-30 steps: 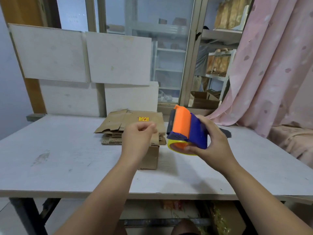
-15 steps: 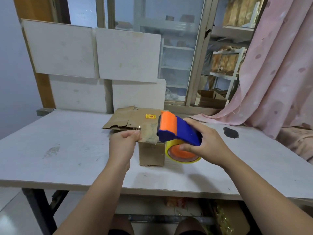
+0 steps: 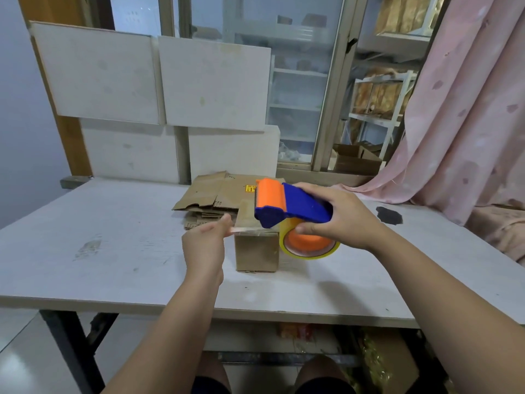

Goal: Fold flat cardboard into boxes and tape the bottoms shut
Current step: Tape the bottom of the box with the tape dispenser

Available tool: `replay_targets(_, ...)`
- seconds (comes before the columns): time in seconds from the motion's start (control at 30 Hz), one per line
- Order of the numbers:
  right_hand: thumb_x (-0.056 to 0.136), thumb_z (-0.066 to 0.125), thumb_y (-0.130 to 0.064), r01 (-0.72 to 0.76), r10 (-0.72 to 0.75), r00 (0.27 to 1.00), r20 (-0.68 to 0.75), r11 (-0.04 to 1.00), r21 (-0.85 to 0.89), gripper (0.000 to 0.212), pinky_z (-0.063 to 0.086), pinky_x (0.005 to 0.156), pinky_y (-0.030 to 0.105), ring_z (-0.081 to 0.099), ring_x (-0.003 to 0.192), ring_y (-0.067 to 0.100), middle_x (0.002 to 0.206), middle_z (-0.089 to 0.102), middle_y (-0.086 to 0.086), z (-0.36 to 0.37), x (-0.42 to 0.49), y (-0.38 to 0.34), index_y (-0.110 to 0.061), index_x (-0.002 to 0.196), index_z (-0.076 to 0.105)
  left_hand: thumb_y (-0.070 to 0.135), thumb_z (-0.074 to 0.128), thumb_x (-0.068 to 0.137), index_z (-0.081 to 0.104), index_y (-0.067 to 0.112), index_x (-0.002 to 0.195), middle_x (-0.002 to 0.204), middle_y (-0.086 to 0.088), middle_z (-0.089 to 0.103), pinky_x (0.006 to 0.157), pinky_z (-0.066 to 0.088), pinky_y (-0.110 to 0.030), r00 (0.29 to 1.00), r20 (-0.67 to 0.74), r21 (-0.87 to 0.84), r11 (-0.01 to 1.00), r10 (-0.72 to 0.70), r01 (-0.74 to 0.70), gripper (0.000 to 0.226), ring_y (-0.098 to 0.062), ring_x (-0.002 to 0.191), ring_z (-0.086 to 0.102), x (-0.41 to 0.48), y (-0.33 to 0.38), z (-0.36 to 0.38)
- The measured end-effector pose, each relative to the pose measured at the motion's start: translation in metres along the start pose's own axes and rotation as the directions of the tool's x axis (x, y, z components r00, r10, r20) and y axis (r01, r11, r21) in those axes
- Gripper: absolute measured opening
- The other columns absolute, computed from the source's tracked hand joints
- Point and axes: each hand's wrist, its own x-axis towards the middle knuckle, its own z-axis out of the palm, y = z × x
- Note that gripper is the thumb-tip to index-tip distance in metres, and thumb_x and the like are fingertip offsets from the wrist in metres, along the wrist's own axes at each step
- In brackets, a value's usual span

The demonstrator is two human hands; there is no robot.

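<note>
My left hand [image 3: 203, 245] pinches the loose end of the tape strip [image 3: 241, 229], which runs along the top front edge of the small cardboard box [image 3: 255, 251]. The box stands near the middle of the table [image 3: 113, 223]. My right hand [image 3: 341, 220] grips the blue-and-orange tape dispenser [image 3: 289, 206] over the box's right side, and its tape roll [image 3: 309, 245] hangs just beside the box. Behind the box, toward the far edge, lies a stack of flat cardboard [image 3: 210, 197]. White panels [image 3: 213, 83] lean along the far edge. A dark patch [image 3: 389, 215] marks the table near its right edge, below the pink curtain [image 3: 468, 109].
</note>
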Motion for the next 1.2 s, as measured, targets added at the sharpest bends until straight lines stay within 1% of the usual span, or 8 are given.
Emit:
replay_targets(0.13,0.068,0.078,-0.055,-0.004,0.004,1.0,0.014,1.0,-0.009,0.07,0.034,0.077,0.004,0.05,0.098,-0.004,0.112,0.057,-0.022,-0.002,0.009,-0.002,-0.048,0.13,0.046,0.037,0.06,0.09,0.07,0.024,0.069,0.074,0.013,0.068,0.07,0.038,-0.028,0.982,-0.05,0.251,0.954,0.184,-0.166,0.026,-0.003,0.079,0.056,0.011,-0.005,0.003)
replay_targets(0.23,0.071,0.077,-0.053,-0.012,0.015,0.999,0.049,0.998,-0.065,0.071,0.036,0.079,0.01,0.05,0.102,0.004,0.117,0.056,-0.02,-0.004,0.017,0.0,-0.042,0.135,0.047,0.037,0.058,0.091,0.071,0.021,0.07,0.073,0.01,0.068,0.068,0.04,-0.028,0.975,-0.028,0.316,0.928,0.219,-0.2,0.029,-0.005,0.078,0.057,0.016,-0.008,0.005)
replay_targets(0.47,0.075,0.076,-0.049,-0.021,0.028,0.993,0.118,0.998,-0.066,0.072,0.042,0.083,0.019,0.052,0.108,0.009,0.126,0.057,-0.015,0.001,0.025,0.009,-0.038,0.138,0.044,0.025,0.068,0.086,0.068,0.021,0.062,0.07,0.005,0.069,0.088,0.053,-0.042,0.998,-0.016,0.139,0.988,0.064,-0.061,0.024,-0.021,0.086,0.066,0.023,-0.017,0.003)
replay_targets(0.57,0.075,0.074,-0.05,-0.034,0.047,0.984,0.17,0.996,-0.078,0.073,0.047,0.086,0.026,0.051,0.109,0.01,0.125,0.053,-0.016,0.001,0.029,0.012,-0.04,0.139,0.042,0.02,0.069,0.085,0.068,0.014,0.066,0.07,-0.002,0.07,0.089,0.053,-0.041,1.0,0.006,0.087,0.996,-0.002,0.002,0.02,-0.022,0.081,0.067,0.023,-0.021,0.004)
replay_targets(0.83,0.064,0.064,-0.066,-0.088,0.086,0.979,0.187,0.996,0.002,0.061,0.046,0.082,0.021,0.055,0.101,0.005,0.108,0.052,-0.032,0.003,0.031,0.017,-0.06,0.119,0.038,0.014,0.067,0.088,0.067,0.003,0.074,0.074,-0.009,0.068,0.084,0.052,-0.03,0.996,0.062,-0.035,0.997,-0.062,0.064,0.018,-0.019,0.078,0.065,0.026,-0.025,0.004)
replay_targets(0.97,0.068,0.071,-0.062,-0.117,0.109,0.977,0.185,0.993,0.032,0.071,0.04,0.077,0.014,0.051,0.096,-0.003,0.103,0.043,-0.038,0.007,0.023,0.021,-0.049,0.13,0.039,0.014,0.067,0.087,0.069,0.003,0.075,0.074,-0.01,0.068,0.084,0.053,-0.03,0.995,0.068,-0.01,0.998,-0.068,0.068,0.017,-0.021,0.081,0.065,0.028,-0.026,0.007)
replay_targets(1.07,0.076,0.072,-0.046,-0.139,0.124,0.976,0.179,0.988,0.072,0.057,0.039,0.076,0.011,0.051,0.095,-0.006,0.102,0.046,-0.038,0.009,0.018,0.022,-0.054,0.121,0.037,0.014,0.066,0.088,0.068,0.004,0.073,0.072,-0.009,0.066,0.082,0.052,-0.03,0.996,0.067,0.012,0.998,-0.059,0.058,0.018,-0.021,0.08,0.065,0.028,-0.025,0.006)
replay_targets(1.2,0.078,0.071,-0.042,-0.153,0.133,0.977,0.166,0.982,0.112,0.051,0.04,0.077,0.009,0.052,0.098,-0.009,0.106,0.049,-0.037,0.011,0.014,0.023,-0.06,0.114,0.04,0.011,0.066,0.088,0.066,0.003,0.075,0.072,-0.009,0.065,0.08,0.052,-0.028,0.994,0.087,0.044,0.997,-0.067,0.063,0.015,-0.019,0.076,0.063,0.029,-0.021,0.005)
